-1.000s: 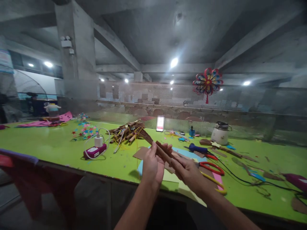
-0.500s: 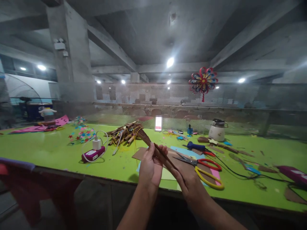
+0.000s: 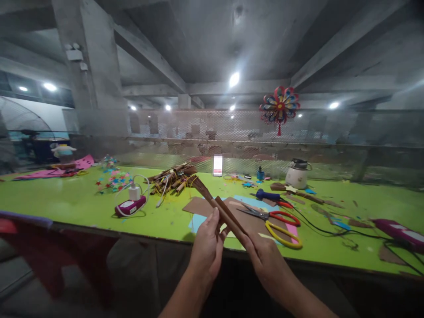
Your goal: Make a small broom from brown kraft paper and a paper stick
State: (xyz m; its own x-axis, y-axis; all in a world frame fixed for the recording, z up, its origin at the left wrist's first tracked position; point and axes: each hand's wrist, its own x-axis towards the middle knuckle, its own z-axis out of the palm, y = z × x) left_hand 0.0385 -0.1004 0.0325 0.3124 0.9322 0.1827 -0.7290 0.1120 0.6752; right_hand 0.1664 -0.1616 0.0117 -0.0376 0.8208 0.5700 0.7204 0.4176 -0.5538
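Observation:
A long brown cardboard roll (image 3: 228, 217) slants across in front of me, its split far end pointing at the pile on the table. My left hand (image 3: 207, 243) pinches it near the middle, thumb on top. Around the near end, the fingers of my right hand (image 3: 266, 254) are wrapped, hiding that part. A loose cardboard edge stands up along the roll's right side. Beneath and beyond the hands lie a flat brown cardboard sheet (image 3: 195, 206) and pale blue paper (image 3: 198, 222). Scissors (image 3: 266, 216) with red and yellow handles rest open to the right.
A pile of brown rolls (image 3: 180, 180) with yellow string lies beyond. Left are a purple power strip (image 3: 130, 206) with white charger and small coloured stars (image 3: 115, 182). Right are a blue-handled corded tool (image 3: 267, 195), a white jug (image 3: 296, 176) and another purple power strip (image 3: 399, 232).
The view has shifted slightly. My left hand has moved lower on the roll, and the loose cardboard edge now stands out more clearly. My right hand keeps its hold.

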